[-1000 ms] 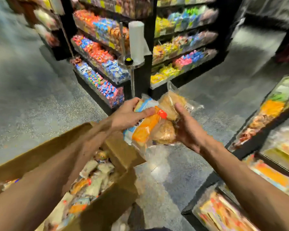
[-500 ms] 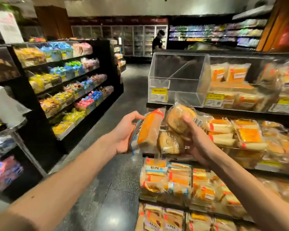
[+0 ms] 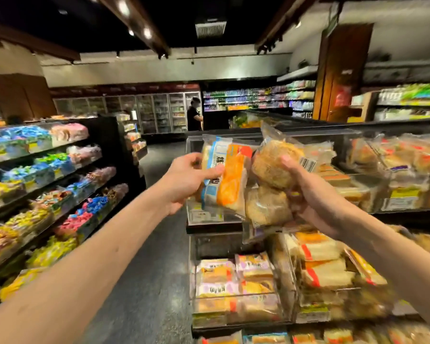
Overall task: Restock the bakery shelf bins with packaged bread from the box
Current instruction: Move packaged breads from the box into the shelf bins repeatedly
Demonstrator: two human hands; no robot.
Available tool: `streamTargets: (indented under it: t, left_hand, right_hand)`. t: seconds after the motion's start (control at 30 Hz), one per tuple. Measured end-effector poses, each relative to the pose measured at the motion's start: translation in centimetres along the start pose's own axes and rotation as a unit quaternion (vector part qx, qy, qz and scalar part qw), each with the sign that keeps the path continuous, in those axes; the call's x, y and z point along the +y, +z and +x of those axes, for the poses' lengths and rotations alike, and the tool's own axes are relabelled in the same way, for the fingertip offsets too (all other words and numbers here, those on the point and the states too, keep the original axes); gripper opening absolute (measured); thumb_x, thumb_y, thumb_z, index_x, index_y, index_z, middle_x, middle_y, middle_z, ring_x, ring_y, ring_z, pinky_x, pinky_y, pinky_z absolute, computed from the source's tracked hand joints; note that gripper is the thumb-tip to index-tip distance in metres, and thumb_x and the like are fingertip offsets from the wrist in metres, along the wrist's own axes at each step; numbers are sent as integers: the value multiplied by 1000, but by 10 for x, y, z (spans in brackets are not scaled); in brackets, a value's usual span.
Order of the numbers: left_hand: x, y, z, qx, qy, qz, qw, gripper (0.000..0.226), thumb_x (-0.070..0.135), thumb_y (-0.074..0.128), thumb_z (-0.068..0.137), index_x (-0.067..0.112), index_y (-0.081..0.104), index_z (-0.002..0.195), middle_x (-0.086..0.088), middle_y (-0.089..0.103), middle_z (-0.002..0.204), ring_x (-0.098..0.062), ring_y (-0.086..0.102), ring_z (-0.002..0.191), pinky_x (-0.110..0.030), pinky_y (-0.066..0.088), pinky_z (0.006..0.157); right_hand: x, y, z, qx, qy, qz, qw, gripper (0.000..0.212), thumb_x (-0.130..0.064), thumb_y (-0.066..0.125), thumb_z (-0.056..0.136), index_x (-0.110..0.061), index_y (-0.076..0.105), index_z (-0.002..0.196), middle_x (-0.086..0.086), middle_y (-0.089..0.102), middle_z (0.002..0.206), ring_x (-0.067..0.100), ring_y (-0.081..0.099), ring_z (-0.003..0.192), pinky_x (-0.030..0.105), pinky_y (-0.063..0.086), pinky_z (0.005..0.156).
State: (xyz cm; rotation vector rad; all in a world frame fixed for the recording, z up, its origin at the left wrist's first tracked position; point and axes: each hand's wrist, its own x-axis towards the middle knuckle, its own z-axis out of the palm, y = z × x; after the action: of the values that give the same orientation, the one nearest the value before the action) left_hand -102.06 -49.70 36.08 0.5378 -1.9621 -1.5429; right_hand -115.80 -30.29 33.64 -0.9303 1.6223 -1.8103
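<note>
Shelf bins [image 3: 402, 202] behind; left hand [image 3: 186, 181] grips orange packet [image 3: 230, 181], right hand [image 3: 310, 197] bun pack [image 3: 271, 165].

Open passage down the aisle floor [image 3: 157, 269], hemmed by candy shelves [image 3: 47, 184] on the left and bakery bins [image 3: 287, 274] on the right, stacked high with bread. Far down, a standing person [image 3: 194, 115] at its end. Before the top clear bin [image 3: 193, 145], crowded by an orange packet [image 3: 230, 177] in the left hand [image 3: 186, 180] and a bun packet [image 3: 273, 165] in the right hand [image 3: 313, 194].
</note>
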Motion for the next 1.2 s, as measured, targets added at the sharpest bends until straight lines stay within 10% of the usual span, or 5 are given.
streamTargets:
  t: [0.17,0.3,0.5,0.83,1.2]
  left_hand:
    - [27,-54,104,-7,151,157,976,29,15,83,79,15,63,100,-8,73,91,-16,67,76,-34,58,72]
    - [24,-70,182,-46,248,431,866,42,31,84,76,19,61,108,-3,62,87,-20,57,78,-31,42,68]
    - [-11,-43,260,-210,154,562,785,41,36,80,81,23,52,108,8,46,88,-17,51,84,-26,37,70]
    - [-95,10,333,-354,15,695,625,47,35,73,88,10,55,124,-4,53,111,-30,60,108,-36,49,90]
    - [-128,16,335,-347,-20,779,522,63,46,62,94,5,49,140,-8,59,134,-31,58,111,-37,49,90]
  right_hand:
    - [-23,14,79,36,-47,2,998,68,-62,60,77,-23,58,133,3,73,118,20,71,106,49,57,86]
    - [-28,15,125,91,-56,-31,994,70,-63,63,74,-24,58,132,0,74,114,18,72,102,44,56,84]
    - [-28,8,169,127,-47,-50,990,77,-66,66,69,-26,57,134,-3,73,118,21,68,112,57,42,108]
    - [-7,-6,223,146,-10,-31,989,67,-58,64,83,-23,51,138,-4,74,115,12,71,103,43,56,91]
    - [22,-8,255,93,41,-23,995,90,-65,71,70,-23,43,145,-2,70,123,18,68,112,56,47,103]
